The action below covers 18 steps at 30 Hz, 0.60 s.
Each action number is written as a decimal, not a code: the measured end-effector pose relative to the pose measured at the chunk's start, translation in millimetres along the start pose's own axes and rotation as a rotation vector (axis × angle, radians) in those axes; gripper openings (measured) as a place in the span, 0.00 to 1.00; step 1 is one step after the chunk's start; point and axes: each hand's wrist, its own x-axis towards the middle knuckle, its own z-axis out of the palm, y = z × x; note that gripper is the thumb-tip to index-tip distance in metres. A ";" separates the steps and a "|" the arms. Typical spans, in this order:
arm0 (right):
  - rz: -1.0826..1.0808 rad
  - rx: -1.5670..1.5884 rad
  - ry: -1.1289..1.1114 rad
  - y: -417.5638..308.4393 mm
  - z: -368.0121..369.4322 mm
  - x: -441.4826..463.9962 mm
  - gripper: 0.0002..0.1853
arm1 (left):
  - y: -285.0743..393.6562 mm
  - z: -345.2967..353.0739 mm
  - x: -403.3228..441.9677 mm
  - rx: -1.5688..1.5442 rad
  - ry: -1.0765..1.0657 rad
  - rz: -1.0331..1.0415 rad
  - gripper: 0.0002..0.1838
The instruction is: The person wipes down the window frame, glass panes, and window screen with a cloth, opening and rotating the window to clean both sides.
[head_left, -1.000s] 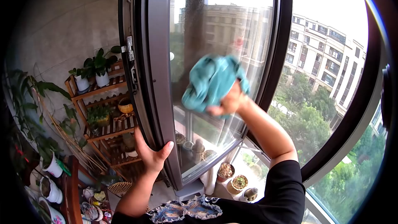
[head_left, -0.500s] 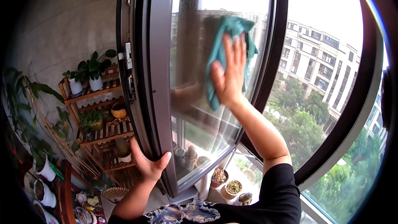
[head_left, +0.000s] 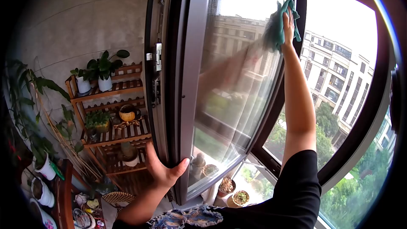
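Note:
A green cleaning cloth (head_left: 277, 27) lies under my right hand (head_left: 288, 27), pressed against the upper far side of the glass pane (head_left: 237, 89). My right arm is stretched upward, with the fingers extended over the cloth. The pane sits in a dark, open window sash (head_left: 193, 80), and a blurry reflection of my arm shows in it. Lower down, my left hand (head_left: 164, 169) grips the sash's near edge. Its thumb rests on the front face, while the other fingers are partly hidden around the edge.
On the left, a wooden plant shelf (head_left: 114, 133) holds several potted plants. Trailing plants (head_left: 42, 97) and white pots (head_left: 44, 167) stand at the far left. Beneath the sash are small pots (head_left: 241, 198). The fixed window frame (head_left: 292, 80) rises at the right, with buildings outside.
My right hand has moved the cloth up and to the right, from mid-pane to the far upper edge. My left hand keeps its grip on the sash; the view has shifted slightly.

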 end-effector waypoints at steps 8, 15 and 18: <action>-0.386 0.010 -0.095 -243.1 4.9 -17.3 0.32 | 9.1 4.4 5.8 -0.031 0.027 0.057 0.44; -0.493 0.005 -0.365 -303.2 -28.1 -240.2 0.40 | 1.7 -1.1 11.8 -0.060 0.016 -0.002 0.44; -0.609 -0.084 -0.528 -277.2 -57.1 -352.1 0.38 | 5.5 -2.3 14.0 -0.057 0.012 0.003 0.43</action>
